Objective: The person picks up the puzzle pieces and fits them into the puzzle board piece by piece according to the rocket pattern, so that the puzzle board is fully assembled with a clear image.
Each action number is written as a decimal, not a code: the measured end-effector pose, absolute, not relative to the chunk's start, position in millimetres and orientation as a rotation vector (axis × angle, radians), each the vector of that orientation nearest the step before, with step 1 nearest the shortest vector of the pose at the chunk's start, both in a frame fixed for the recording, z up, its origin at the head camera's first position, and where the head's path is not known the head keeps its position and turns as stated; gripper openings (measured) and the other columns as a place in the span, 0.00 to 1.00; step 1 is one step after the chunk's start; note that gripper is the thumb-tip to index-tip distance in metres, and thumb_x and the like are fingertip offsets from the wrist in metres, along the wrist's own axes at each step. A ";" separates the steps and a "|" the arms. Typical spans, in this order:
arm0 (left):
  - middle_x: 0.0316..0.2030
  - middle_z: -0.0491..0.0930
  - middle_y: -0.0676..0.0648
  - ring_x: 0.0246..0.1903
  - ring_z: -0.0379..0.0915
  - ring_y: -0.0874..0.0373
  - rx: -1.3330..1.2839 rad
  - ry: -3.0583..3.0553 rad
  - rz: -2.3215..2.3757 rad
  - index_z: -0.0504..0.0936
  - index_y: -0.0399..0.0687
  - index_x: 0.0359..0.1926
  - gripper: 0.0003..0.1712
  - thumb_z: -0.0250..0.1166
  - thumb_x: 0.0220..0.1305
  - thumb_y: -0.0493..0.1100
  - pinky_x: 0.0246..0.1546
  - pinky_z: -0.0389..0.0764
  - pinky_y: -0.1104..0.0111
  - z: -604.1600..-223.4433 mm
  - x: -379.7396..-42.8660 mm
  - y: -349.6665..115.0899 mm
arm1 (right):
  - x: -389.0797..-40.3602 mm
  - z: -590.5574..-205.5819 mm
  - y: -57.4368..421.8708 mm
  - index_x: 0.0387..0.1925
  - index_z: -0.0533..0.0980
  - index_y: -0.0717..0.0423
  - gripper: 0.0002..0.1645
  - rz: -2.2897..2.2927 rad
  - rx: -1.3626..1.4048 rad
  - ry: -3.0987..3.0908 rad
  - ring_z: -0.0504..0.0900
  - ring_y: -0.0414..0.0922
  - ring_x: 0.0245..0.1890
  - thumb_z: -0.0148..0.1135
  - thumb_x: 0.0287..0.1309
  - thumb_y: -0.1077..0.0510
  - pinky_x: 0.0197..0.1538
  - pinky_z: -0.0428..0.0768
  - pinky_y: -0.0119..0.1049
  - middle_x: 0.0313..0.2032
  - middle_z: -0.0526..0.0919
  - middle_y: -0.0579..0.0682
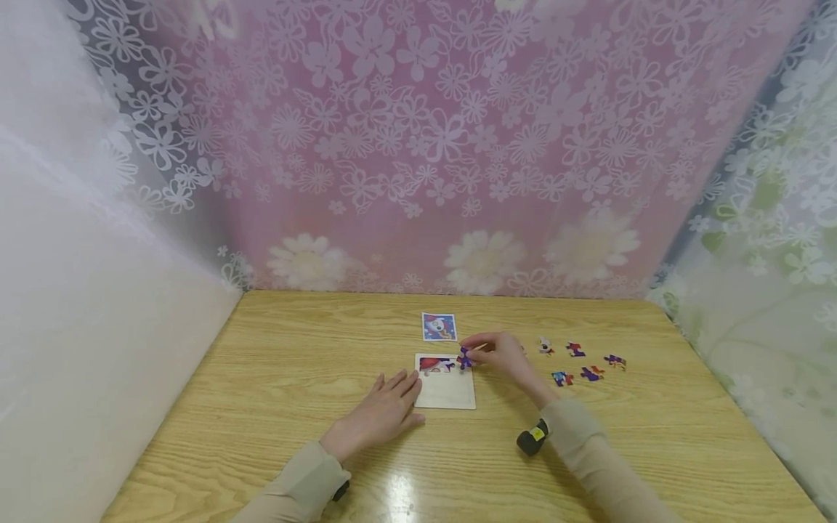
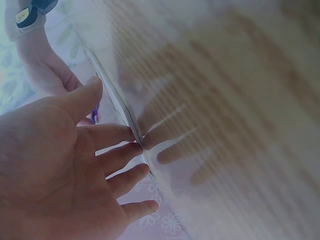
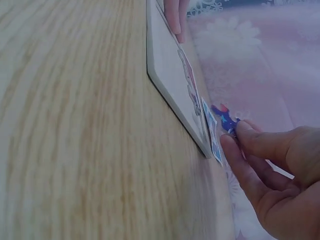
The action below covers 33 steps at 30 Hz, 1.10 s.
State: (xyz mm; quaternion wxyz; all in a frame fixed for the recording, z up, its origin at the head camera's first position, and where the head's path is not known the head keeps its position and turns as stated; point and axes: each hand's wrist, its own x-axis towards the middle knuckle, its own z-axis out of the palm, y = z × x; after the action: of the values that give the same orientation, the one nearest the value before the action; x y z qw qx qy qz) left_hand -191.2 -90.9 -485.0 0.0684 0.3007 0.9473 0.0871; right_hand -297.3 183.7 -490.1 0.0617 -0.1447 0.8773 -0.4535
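A white square puzzle tray (image 1: pixel 446 394) lies on the wooden table, with joined red, white and purple pieces (image 1: pixel 434 365) along its far side. Fingers spread and straight, my left hand (image 1: pixel 381 415) touches the tray's left edge; the left wrist view shows the fingertips (image 2: pixel 136 148) right at that edge. Thumb and fingers of my right hand (image 1: pixel 502 356) pinch a purple jigsaw piece (image 3: pixel 227 121) with a bit of red on it. In the head view this piece overlaps the tray's far right corner; in the right wrist view it is held tilted.
Behind the tray lies a small picture card (image 1: pixel 439 327) showing a white cartoon figure on blue. Several loose jigsaw pieces (image 1: pixel 592 373) are scattered to the right, one partly behind the right hand. A pink flowered cloth (image 1: pixel 418 160) hangs along the table's far edge.
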 end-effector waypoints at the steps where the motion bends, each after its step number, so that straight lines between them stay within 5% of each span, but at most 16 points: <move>1: 0.77 0.57 0.41 0.76 0.52 0.43 0.907 2.852 0.263 0.62 0.39 0.76 0.38 0.53 0.77 0.58 0.73 0.57 0.41 -485.0 -191.2 -90.9 | -297.4 -489.9 182.9 0.48 0.87 0.57 0.12 -1.337 -0.440 2.668 0.87 0.44 0.36 0.69 0.63 0.62 0.38 0.87 0.37 0.46 0.89 0.56; 6: 0.77 0.57 0.40 0.76 0.52 0.42 0.917 2.850 0.267 0.62 0.38 0.76 0.38 0.53 0.77 0.58 0.73 0.56 0.41 -485.4 -191.4 -91.1 | -300.8 -491.2 178.9 0.44 0.89 0.51 0.11 -1.182 -0.467 2.717 0.86 0.43 0.38 0.71 0.61 0.62 0.39 0.83 0.35 0.42 0.89 0.50; 21: 0.77 0.57 0.41 0.76 0.51 0.43 0.894 2.839 0.280 0.62 0.38 0.76 0.38 0.53 0.77 0.57 0.73 0.55 0.41 -485.6 -191.4 -90.9 | -303.5 -489.5 165.5 0.44 0.89 0.52 0.11 -0.989 -0.556 2.785 0.85 0.45 0.41 0.72 0.59 0.63 0.45 0.84 0.41 0.45 0.89 0.51; 33: 0.77 0.56 0.41 0.77 0.51 0.42 0.900 2.843 0.281 0.61 0.38 0.76 0.38 0.53 0.77 0.58 0.73 0.55 0.41 -489.2 -193.1 -92.2 | -300.1 -490.1 165.6 0.44 0.88 0.52 0.14 -0.882 -0.602 2.851 0.81 0.40 0.34 0.77 0.53 0.60 0.40 0.83 0.37 0.36 0.84 0.45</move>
State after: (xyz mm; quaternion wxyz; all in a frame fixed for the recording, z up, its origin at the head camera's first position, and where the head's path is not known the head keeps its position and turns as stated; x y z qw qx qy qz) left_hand -193.1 -92.2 -489.2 0.0732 0.2998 0.9466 0.0936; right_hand -300.1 165.6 -490.1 0.0488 -0.1977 0.9353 -0.2892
